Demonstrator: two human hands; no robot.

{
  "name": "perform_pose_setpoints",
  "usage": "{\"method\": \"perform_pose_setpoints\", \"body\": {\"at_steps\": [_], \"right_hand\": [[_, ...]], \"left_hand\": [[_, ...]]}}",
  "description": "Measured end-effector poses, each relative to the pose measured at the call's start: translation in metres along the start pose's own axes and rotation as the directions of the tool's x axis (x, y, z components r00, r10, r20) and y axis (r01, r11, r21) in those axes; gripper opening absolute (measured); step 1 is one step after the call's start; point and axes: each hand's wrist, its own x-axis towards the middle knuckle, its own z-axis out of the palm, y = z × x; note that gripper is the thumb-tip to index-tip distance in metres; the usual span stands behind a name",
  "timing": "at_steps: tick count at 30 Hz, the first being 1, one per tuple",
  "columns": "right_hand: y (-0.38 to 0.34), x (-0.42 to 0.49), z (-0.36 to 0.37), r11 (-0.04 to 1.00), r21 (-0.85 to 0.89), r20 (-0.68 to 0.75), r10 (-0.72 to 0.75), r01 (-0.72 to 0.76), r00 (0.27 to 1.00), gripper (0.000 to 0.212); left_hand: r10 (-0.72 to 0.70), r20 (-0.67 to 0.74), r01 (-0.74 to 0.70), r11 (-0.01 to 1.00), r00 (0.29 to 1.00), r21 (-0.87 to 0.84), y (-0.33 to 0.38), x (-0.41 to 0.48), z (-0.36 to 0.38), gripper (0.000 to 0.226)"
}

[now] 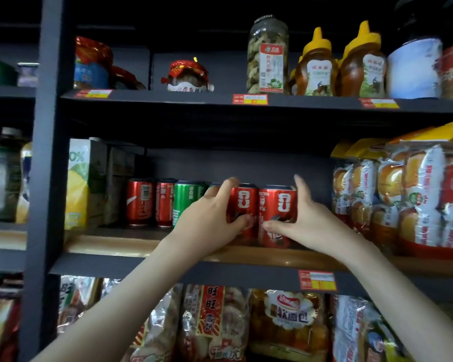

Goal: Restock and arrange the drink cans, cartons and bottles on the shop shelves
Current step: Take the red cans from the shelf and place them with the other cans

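Observation:
Two red drink cans stand side by side at the front of the middle shelf point(131, 242). My left hand point(209, 218) grips the left red can point(243, 205), fingers over its top edge and thumb on its front. My right hand point(306, 218) holds the right red can point(276, 205), fingers along its right side and thumb low on its front. Further left and deeper on the shelf stand two more red cans point(140, 202) and a green can point(185, 199). A tall juice carton point(77, 184) stands at the shelf's left end.
Bagged bread packs point(413, 202) fill the shelf's right end, close to my right hand. The shelf above point(194, 99) carries jars and honey bottles point(317, 66). Snack bags point(212, 325) crowd the shelf below. A dark upright post point(47, 152) bounds the left side.

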Motion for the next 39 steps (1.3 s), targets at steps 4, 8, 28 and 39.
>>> {"method": "perform_pose_setpoints", "body": {"at_steps": [4, 8, 28, 39], "right_hand": [[-0.032, -0.017, 0.013, 0.917, -0.277, -0.304, -0.366, 0.286, 0.88, 0.108], [-0.093, -0.007, 0.052, 0.771, -0.403, -0.155, -0.589, 0.493, 0.793, 0.099], [-0.173, 0.14, 0.174, 0.414, -0.88, 0.176, -0.175, 0.234, 0.969, 0.083], [-0.178, 0.147, 0.181, 0.563, -0.794, 0.039, -0.332, 0.231, 0.942, 0.06]], "left_hand": [[0.122, -0.199, -0.084, 0.978, 0.972, 0.191, -0.032, -0.031, -0.028, 0.059], [0.336, -0.395, -0.142, 0.884, 0.855, 0.446, -0.121, -0.066, -0.071, 0.039], [0.7, -0.186, -0.609, 0.7, 0.69, 0.373, -0.262, -0.05, -0.111, 0.049], [0.714, -0.208, -0.626, 0.692, 0.669, 0.361, -0.261, -0.05, -0.11, 0.038]]}}
